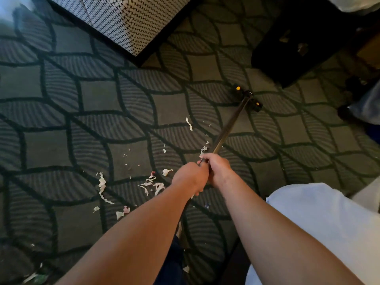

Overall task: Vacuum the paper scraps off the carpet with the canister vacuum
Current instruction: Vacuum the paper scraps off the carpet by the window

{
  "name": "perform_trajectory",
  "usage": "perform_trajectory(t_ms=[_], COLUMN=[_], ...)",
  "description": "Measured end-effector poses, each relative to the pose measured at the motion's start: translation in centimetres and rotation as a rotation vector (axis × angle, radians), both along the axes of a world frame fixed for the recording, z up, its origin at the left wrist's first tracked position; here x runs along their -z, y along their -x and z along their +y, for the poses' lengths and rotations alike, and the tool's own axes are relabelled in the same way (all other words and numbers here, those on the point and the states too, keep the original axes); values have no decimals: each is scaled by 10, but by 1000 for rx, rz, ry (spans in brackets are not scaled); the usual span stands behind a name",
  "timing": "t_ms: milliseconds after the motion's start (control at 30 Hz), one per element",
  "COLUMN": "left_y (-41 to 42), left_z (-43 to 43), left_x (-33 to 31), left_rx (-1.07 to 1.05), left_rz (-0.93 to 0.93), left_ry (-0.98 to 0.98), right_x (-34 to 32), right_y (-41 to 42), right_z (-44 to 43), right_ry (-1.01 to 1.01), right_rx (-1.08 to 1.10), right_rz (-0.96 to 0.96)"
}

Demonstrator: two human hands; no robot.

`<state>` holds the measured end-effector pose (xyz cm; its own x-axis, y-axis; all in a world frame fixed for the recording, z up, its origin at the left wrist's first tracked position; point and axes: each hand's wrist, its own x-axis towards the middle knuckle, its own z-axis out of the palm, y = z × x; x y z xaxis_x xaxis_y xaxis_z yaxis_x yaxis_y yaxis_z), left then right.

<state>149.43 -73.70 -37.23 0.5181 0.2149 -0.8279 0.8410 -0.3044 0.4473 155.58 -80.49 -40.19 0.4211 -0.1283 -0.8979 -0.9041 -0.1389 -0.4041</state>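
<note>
Both hands grip the near end of the wand [228, 128], the left hand [190, 175] just behind the right hand [218, 167], the two touching. The wand slants up and to the right to the black head [246, 97], which has yellow spots and sits on the dark patterned carpet [61, 99]. Torn scraps [152, 182] lie scattered left of the hands and beside the wand, well short of the head. A chair [127, 23] in woven black-and-white fabric stands at the top, a black box [298, 48] at top right, and a white cloth [318, 223] at lower right.
</note>
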Motion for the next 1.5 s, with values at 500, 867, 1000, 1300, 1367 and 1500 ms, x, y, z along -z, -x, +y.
perform_trajectory(t_ms=[500, 867, 1000, 1300, 1367, 1500], left_y=[18, 66, 79, 121, 133, 162], left_z=[-13, -14, -17, -6, 1, 16], left_x=[-31, -34, -35, -64, -71, -91], left_rx=[-380, -256, -234, -169, -169, -123], left_rz=[349, 219, 141, 140, 152, 158], left_ry=[621, 499, 414, 336, 331, 320], right_x=[6, 0, -10, -42, -51, -76], right_y=[7, 73, 94, 133, 146, 176], right_z=[-42, -29, -23, -7, 1, 17], right_ry=[-118, -44, -36, -53, -70, -109], right_rx=[23, -29, -12, 57, 66, 36], right_rz=[116, 121, 120, 110, 118, 161])
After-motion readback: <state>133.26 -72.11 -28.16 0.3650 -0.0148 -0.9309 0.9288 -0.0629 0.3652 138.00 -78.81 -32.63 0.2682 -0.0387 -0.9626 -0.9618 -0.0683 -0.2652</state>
